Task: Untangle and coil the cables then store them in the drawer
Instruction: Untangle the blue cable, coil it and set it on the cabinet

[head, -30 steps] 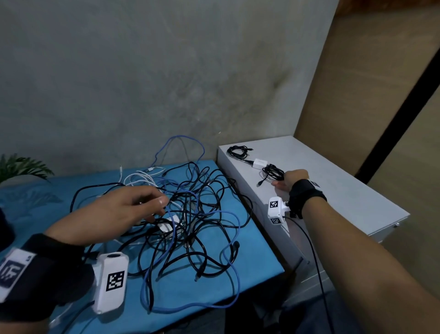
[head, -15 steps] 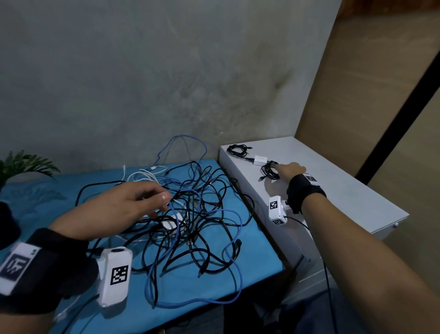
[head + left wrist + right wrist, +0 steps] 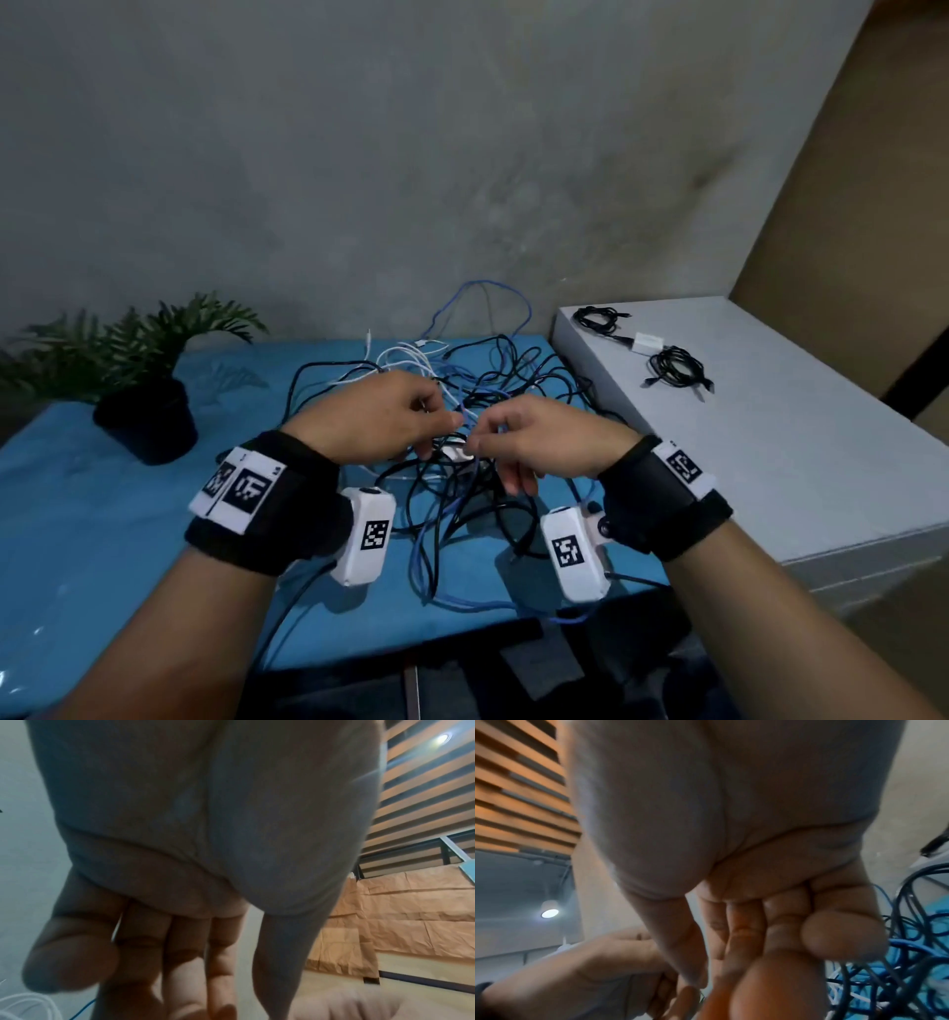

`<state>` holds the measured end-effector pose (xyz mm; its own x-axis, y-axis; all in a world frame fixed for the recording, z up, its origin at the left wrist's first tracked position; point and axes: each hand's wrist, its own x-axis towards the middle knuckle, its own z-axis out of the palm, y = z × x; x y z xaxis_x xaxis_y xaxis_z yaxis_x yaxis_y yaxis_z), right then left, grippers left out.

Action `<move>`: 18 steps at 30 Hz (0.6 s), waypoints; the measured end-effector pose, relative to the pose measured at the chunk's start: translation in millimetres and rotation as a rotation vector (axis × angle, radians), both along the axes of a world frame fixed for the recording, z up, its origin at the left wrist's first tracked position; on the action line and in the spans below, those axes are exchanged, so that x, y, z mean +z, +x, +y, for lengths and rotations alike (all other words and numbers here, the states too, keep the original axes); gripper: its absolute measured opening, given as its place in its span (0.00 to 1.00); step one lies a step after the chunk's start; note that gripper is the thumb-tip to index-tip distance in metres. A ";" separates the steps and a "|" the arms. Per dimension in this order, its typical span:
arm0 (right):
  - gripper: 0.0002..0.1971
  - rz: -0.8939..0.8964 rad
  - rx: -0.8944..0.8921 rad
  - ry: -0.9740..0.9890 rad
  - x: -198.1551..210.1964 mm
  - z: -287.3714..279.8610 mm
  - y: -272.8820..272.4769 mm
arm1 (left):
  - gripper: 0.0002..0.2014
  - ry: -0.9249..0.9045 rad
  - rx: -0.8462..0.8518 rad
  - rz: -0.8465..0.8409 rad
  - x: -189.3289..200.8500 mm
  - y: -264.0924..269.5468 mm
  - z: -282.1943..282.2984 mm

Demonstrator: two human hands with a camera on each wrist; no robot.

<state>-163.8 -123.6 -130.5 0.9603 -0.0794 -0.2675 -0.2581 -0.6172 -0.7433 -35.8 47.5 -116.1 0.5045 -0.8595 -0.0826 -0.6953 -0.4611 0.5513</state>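
A tangle of black, blue and white cables (image 3: 462, 519) lies on the blue table (image 3: 102, 514). Both my hands meet over its middle. My left hand (image 3: 441, 426) has its fingers curled and pinches a thin strand at the top of the pile. My right hand (image 3: 480, 444) pinches with thumb and forefinger just beside it, above a small white plug (image 3: 456, 455); its other fingers hang down. Which strand each hand holds is hidden. The right wrist view shows the tangle (image 3: 898, 953) past my fingers (image 3: 844, 935) and the left hand (image 3: 590, 973) alongside.
Two coiled black cables (image 3: 598, 318) (image 3: 675, 367) and a white adapter (image 3: 648, 342) lie on the white cabinet (image 3: 770, 452) right of the table. A potted plant (image 3: 149, 406) stands at the table's back left. A grey wall rises behind.
My right hand has left the coiled cable on the cabinet and come back to the tangle, meeting the left hand. The head view has swung left, bringing the plant into sight.
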 end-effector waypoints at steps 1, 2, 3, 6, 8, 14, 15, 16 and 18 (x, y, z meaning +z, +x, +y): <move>0.12 -0.012 0.028 -0.019 -1.3 8.1 1.1 | 0.15 0.019 0.007 -0.012 -3.4 1.1 0.5; 0.11 -0.034 0.040 -0.037 -3.6 14.3 2.1 | 0.14 0.029 0.008 -0.013 -6.3 1.9 1.3; 0.10 -0.056 0.047 -0.057 -6.6 18.6 3.9 | 0.14 0.034 0.009 -0.014 -9.7 3.1 2.3; 0.04 -0.102 0.074 -0.175 -16.9 27.1 8.7 | 0.10 0.044 0.039 -0.050 -18.1 8.8 7.2; 0.08 -0.096 0.143 -0.316 -21.7 31.8 10.9 | 0.07 0.070 0.055 -0.077 -21.8 11.6 10.6; 0.08 -0.186 0.018 -0.383 -28.9 30.3 22.6 | 0.16 0.258 -0.008 0.006 -30.4 -3.4 10.3; 0.07 -0.215 -0.016 -0.342 -27.4 28.2 23.6 | 0.16 0.279 -0.023 0.021 -32.8 -6.6 8.7; 0.07 -0.238 -0.040 -0.299 -26.3 25.8 23.7 | 0.14 0.294 -0.040 0.030 -35.5 -9.1 7.2; 0.07 -0.258 -0.070 -0.253 -23.1 20.3 22.6 | 0.10 0.306 -0.053 0.032 -39.9 -10.8 4.6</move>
